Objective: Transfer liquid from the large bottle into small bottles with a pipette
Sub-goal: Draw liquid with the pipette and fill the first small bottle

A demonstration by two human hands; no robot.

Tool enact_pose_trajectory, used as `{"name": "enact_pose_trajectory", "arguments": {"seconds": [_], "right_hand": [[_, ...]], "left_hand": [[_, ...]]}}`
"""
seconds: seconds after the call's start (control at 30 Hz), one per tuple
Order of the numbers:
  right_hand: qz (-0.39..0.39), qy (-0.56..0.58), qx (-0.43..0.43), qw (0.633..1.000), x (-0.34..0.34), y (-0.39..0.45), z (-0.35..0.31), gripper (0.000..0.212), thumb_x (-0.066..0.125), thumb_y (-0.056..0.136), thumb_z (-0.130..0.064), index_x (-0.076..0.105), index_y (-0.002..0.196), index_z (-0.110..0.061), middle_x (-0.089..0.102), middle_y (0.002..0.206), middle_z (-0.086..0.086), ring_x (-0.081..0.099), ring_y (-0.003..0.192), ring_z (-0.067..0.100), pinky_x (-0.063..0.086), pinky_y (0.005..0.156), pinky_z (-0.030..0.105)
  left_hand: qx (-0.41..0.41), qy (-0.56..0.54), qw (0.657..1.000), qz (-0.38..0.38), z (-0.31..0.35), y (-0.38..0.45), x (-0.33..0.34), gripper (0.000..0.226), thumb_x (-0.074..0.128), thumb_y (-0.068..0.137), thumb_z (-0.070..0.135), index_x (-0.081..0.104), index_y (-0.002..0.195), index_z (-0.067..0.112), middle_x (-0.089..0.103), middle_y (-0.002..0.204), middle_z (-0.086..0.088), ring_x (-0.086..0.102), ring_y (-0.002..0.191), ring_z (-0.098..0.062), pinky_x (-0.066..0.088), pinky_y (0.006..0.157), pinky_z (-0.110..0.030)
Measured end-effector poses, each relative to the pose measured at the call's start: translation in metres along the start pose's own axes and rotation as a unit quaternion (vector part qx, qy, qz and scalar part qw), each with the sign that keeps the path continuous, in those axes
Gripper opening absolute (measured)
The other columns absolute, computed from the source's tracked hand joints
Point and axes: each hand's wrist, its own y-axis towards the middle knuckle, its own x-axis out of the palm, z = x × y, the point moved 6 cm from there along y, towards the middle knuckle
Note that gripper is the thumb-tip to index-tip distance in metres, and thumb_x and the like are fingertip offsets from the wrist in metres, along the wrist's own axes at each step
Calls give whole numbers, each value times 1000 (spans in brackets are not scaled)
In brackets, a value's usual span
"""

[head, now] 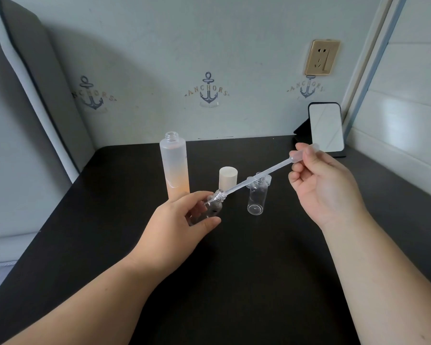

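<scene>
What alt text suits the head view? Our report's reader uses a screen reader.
A right hand pinches a pipette whose tip sits in a small clear bottle gripped, tilted, by the left hand above a dark table. Behind stand an open large bottle, a cap and another small bottle.

Pipette [264,173] tip inside a tilted small clear bottle [213,207].
Tall frosted large bottle [174,165], uncapped, stands upright behind; a second small bottle [256,195] stands open nearby.
</scene>
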Motion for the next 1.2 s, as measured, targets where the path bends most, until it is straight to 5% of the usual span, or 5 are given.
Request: {"name": "enact_pose_trajectory", "arguments": {"seconds": [0.43, 0.83, 1.03, 1.2], "right_hand": [[23, 55, 29, 998, -4, 3, 6, 14, 59, 98, -7, 67, 108, -1, 70, 77, 0, 45, 52, 8, 43, 55, 20], [35, 41, -22, 998, -4, 0, -3, 12, 58, 97, -3, 70, 94, -5, 67, 72, 4, 46, 53, 9, 40, 56, 18], [36, 92, -29, 995, -9, 2, -6, 18, 64, 94, -7, 79, 87, -9, 71, 85, 5, 64, 68, 10, 50, 65, 20], [25, 109, -25, 993, -12, 6, -7, 24, 61, 95, -10, 80, 80, -9, 69, 103, 6, 61, 66, 10, 50, 67, 22]], "left_hand": [[-1, -15, 1000, 12, 1, 1, 4, 46, 81, 83, 38, 65, 125, 46, 60, 105, 30, 55, 105, 9, 38, 82, 1], [6, -18, 1000, 13, 4, 1, 4, 44, 82, 82, 34, 65, 120, 50, 57, 107, 31, 54, 101, 9, 38, 79, -1], [-4, -4, 1000, 18, 4, 2, 3, 38, 80, 82, 40, 63, 113, 54, 58, 106, 32, 57, 99, 6, 40, 78, -1], [-30, -19, 999, 19, 1, 1, 4, 36, 84, 78, 42, 57, 95, 60, 57, 104, 42, 58, 96, 12, 40, 74, 0]]}}
